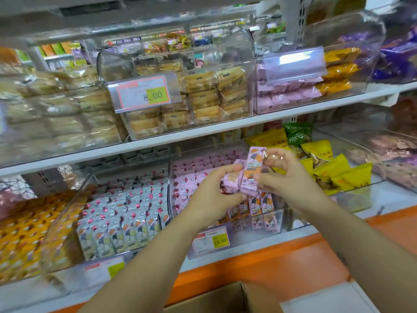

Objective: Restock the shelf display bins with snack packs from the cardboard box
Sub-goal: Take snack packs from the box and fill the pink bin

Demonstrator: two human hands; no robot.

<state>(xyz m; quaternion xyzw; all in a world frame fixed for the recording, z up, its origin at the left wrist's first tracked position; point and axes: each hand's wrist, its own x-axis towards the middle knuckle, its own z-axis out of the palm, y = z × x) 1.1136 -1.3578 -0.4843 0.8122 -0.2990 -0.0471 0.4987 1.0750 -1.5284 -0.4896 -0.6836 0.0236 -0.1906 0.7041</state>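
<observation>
Both hands meet above the clear display bin point(252, 236) on the lower shelf point(320, 227). The left hand point(212, 195) curls round one pink snack pack point(232, 180). The right hand point(286, 177) pinches a second pack point(251, 175), touching the first. The cardboard box point(225, 297) sits near, under the arms.
</observation>
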